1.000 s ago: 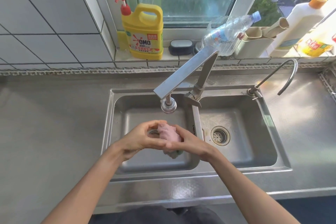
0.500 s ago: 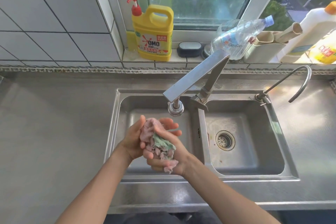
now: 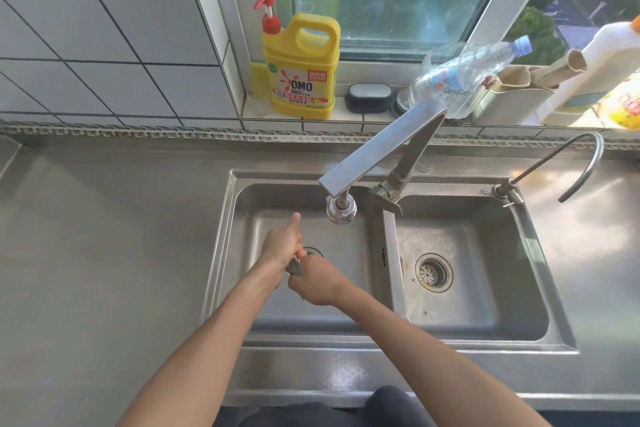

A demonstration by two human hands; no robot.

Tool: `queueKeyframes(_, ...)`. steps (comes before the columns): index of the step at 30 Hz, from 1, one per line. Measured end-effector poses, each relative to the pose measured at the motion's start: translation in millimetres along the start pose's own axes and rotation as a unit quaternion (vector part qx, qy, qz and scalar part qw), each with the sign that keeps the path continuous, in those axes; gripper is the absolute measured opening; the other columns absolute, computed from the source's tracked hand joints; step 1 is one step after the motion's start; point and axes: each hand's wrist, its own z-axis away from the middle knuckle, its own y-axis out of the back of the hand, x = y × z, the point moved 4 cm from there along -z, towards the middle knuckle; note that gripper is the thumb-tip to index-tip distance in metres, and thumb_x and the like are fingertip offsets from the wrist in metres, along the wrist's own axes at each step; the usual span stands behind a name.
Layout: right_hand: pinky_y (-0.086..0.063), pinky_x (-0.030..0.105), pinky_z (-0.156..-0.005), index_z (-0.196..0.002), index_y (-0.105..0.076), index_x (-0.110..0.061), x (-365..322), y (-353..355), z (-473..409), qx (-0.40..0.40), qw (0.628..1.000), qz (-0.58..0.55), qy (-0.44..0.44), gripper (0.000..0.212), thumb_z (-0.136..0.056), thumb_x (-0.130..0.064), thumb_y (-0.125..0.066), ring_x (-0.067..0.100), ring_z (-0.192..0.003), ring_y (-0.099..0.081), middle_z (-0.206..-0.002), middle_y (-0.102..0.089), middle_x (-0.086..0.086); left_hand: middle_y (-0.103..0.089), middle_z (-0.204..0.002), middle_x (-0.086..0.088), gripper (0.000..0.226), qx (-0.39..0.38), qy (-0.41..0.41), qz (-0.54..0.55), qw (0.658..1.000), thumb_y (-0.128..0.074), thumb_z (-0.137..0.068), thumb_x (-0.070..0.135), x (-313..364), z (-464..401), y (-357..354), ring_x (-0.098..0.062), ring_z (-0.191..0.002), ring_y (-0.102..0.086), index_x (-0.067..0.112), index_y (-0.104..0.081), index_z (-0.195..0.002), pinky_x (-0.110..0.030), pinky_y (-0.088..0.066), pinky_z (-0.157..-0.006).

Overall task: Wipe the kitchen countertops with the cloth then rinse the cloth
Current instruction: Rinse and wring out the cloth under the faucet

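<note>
Both hands are working over the left basin (image 3: 249, 288) of the double steel sink, just below and in front of the mixer tap's aerator (image 3: 341, 210). Compared with half a second ago, the cloth (image 3: 295, 267) is showing far less: the pink-and-green bundle that was bulging between the palms is now reduced to a small green corner poking out between the two hands. The left hand (image 3: 281, 246) is gripping one end with its fingers curled round it and the thumb sticking up; the right hand (image 3: 317, 282) is closing round the other end, knuckles upward, its fingertips hidden. The hands are touching, wrists angled against each other.

Judgement: this is looking like a wringing twist, not a rub. No stream is visible from the aerator, though a thin flow would be hard to see. The yellow OMO detergent jug (image 3: 300, 66) is standing untouched on the windowsill. Wiping is appearing finished; the rinse is nearing its end, with squeezing out under way.
</note>
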Motion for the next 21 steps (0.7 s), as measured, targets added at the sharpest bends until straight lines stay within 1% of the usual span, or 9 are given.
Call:
queueKeyframes(1,-0.046,0.032,-0.07,-0.11,-0.06,-0.004,2,-1,-5,0.02,0.998,0.062,-0.004,0.02,-0.098,-0.017,-0.05,0.036,-0.095,-0.068,-0.108,-0.069,0.018,-0.04,-0.041,0.007,0.055,0.027,-0.006,-0.036,0.999,-0.051,-0.104,0.044,-1,-4,0,-0.018,-0.044,-0.041,0.02,-0.042,-0.055,-0.028,-0.035,-0.053)
queueKeyframes(3,-0.044,0.037,-0.074,-0.127,-0.058,-0.009,4,-4,-13,0.054,0.987,0.148,-0.001,0.029,-0.101,-0.018,-0.047,0.038,-0.107,-0.067,-0.121,-0.068,0.013,-0.052,-0.05,-0.001,0.053,0.072,-0.01,-0.085,0.994,-0.047,-0.105,0.04,-3,-11,-1,-0.025,-0.056,-0.05,0.016,-0.05,-0.057,-0.031,-0.038,-0.06)
queueKeyframes(6,-0.043,0.037,-0.071,-0.122,-0.065,-0.011,1,-9,-21,0.071,0.963,0.26,0.023,0.029,-0.098,-0.006,-0.05,0.035,-0.106,-0.07,-0.122,-0.069,0.01,-0.072,-0.097,-0.02,0.047,0.104,0.015,-0.128,0.986,-0.042,-0.106,0.04,-9,-21,-5,-0.038,-0.096,-0.068,0.004,-0.071,-0.094,-0.037,-0.048,-0.081)
queueKeyframes(8,-0.044,0.036,-0.072,-0.122,-0.067,-0.011,0,-10,-23,0.074,0.947,0.312,0.026,0.029,-0.098,-0.005,-0.051,0.032,-0.109,-0.07,-0.123,-0.07,0.009,-0.068,-0.127,-0.022,0.049,0.124,0.033,-0.151,0.98,-0.04,-0.108,0.038,-11,-25,-5,-0.04,-0.119,-0.064,-0.002,-0.065,-0.123,-0.04,-0.05,-0.099)
queueKeyframes(10,-0.046,0.035,-0.072,-0.123,-0.066,-0.012,-2,-11,-24,0.073,0.93,0.36,0.03,0.028,-0.099,-0.006,-0.052,0.03,-0.109,-0.071,-0.122,-0.071,0.007,-0.066,-0.135,-0.022,0.048,0.127,0.054,-0.164,0.977,-0.04,-0.108,0.034,-11,-27,-5,-0.039,-0.125,-0.062,-0.003,-0.062,-0.13,-0.041,-0.049,-0.105)
queueKeyframes(13,-0.048,0.034,-0.072,-0.122,-0.066,-0.014,-4,-9,-24,0.069,0.905,0.417,0.043,0.026,-0.099,-0.008,-0.054,0.029,-0.107,-0.071,-0.121,-0.071,0.005,-0.069,-0.13,-0.022,0.04,0.122,0.084,-0.157,0.976,-0.043,-0.103,0.024,-14,-29,-5,-0.039,-0.121,-0.065,-0.003,-0.066,-0.122,-0.043,-0.053,-0.104)
queueKeyframes(17,-0.042,0.033,-0.068,-0.122,-0.065,-0.017,1,-3,-26,0.06,0.877,0.473,0.066,0.026,-0.099,-0.012,-0.055,0.027,-0.105,-0.072,-0.12,-0.071,0.001,-0.074,-0.111,-0.02,0.03,0.127,0.096,-0.129,0.979,-0.046,-0.098,0.022,-24,-26,-6,-0.038,-0.103,-0.071,0.004,-0.066,-0.087,-0.042,-0.058,-0.089)
queueKeyframes(19,-0.041,0.034,-0.069,-0.126,-0.064,-0.016,5,1,-26,0.071,0.881,0.463,0.06,0.027,-0.103,-0.023,-0.053,0.028,-0.106,-0.071,-0.119,-0.071,0.002,-0.076,-0.087,-0.015,0.04,0.106,0.103,-0.11,0.983,-0.05,-0.101,0.035,-26,-25,-6,-0.034,-0.082,-0.071,0.004,-0.069,-0.084,-0.04,-0.061,-0.082)
queueKeyframes(21,-0.04,0.035,-0.072,-0.125,-0.061,-0.013,11,7,-22,0.094,0.919,0.382,0.03,0.037,-0.102,-0.041,-0.055,0.032,-0.106,-0.07,-0.117,-0.07,0.006,-0.06,-0.049,-0.004,0.057,0.053,0.114,-0.081,0.989,-0.059,-0.096,0.056,-19,-22,-6,-0.026,-0.053,-0.057,0.01,-0.06,-0.063,-0.031,-0.053,-0.06)
